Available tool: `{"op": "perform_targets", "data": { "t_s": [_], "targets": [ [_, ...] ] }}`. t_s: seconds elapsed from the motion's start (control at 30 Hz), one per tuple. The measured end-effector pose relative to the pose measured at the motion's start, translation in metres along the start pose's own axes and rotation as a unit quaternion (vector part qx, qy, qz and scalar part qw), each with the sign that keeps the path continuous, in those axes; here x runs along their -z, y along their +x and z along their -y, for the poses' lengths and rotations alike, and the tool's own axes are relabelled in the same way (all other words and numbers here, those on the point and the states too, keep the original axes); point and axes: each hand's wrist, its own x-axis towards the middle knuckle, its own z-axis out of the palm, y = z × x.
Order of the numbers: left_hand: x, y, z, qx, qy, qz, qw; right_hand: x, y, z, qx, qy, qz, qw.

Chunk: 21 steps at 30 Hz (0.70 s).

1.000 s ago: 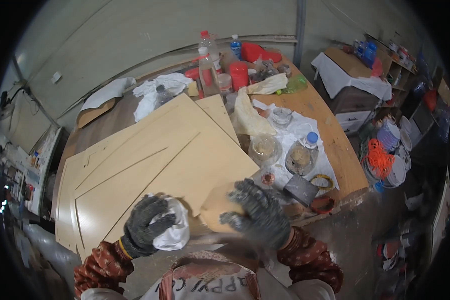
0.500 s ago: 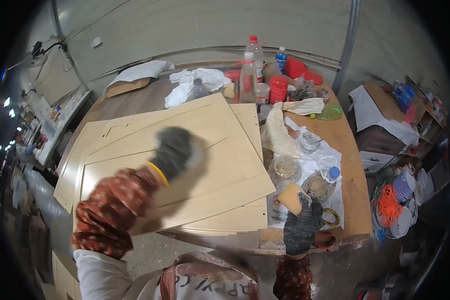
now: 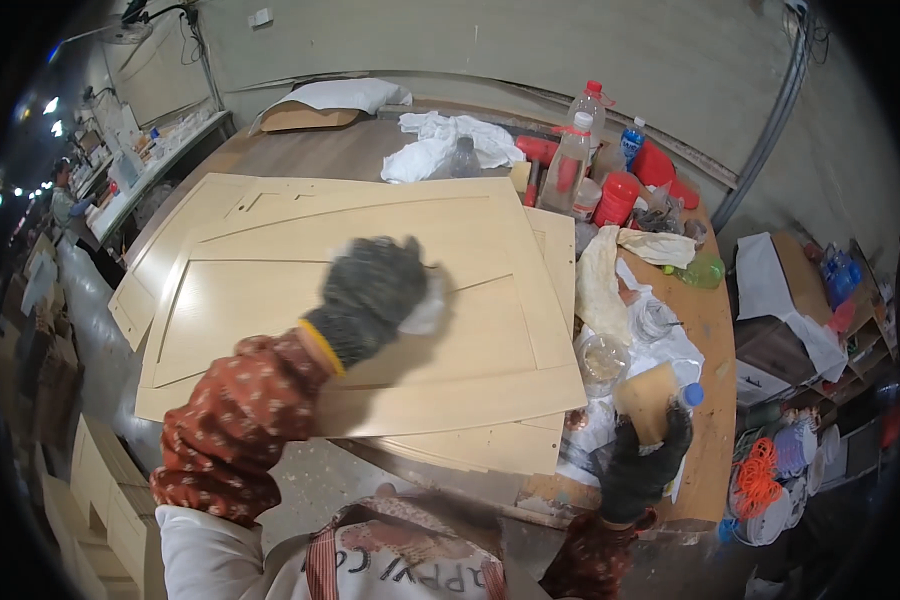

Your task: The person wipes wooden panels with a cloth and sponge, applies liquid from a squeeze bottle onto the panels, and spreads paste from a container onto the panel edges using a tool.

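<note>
My left hand (image 3: 368, 298), in a dark grey knit glove with a yellow cuff, presses a white cloth (image 3: 429, 308) onto a pale wood-coloured panel (image 3: 250, 330). The cloth is mostly hidden under the fingers. Grooves form a frame pattern on this panel, which lies on top of other similar panels (image 3: 515, 440), turned at an angle to them. To the right, my right hand (image 3: 645, 468) wears the same kind of glove and grips a flat tan sponge (image 3: 647, 400) over the table's front right part.
Behind the sponge stand a clear plastic tub (image 3: 602, 362) and a crumpled cream cloth (image 3: 600, 285). Bottles (image 3: 570, 165) and a red jar (image 3: 617, 198) crowd the back right. White cloths (image 3: 445, 145) lie at the back. Spools and orange cord (image 3: 758, 476) sit right of the table (image 3: 705, 330).
The whole view has shifted. My left hand has slid across the panel with the cloth. The right hand has lifted and tilted the sponge more upright.
</note>
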Motion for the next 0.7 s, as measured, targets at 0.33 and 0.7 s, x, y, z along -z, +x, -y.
{"op": "perform_targets", "data": {
  "t_s": [0.33,0.7],
  "targets": [
    [-0.014,-0.069,0.026,0.078,-0.067,-0.117,0.988,-0.052,0.063,0.069,0.384,0.03,0.209,0.899],
    [0.039,-0.075,-0.05,-0.186,-0.297,-0.157,0.923,-0.06,0.053,0.05,0.435,0.015,-0.065,0.898]
  ]
}}
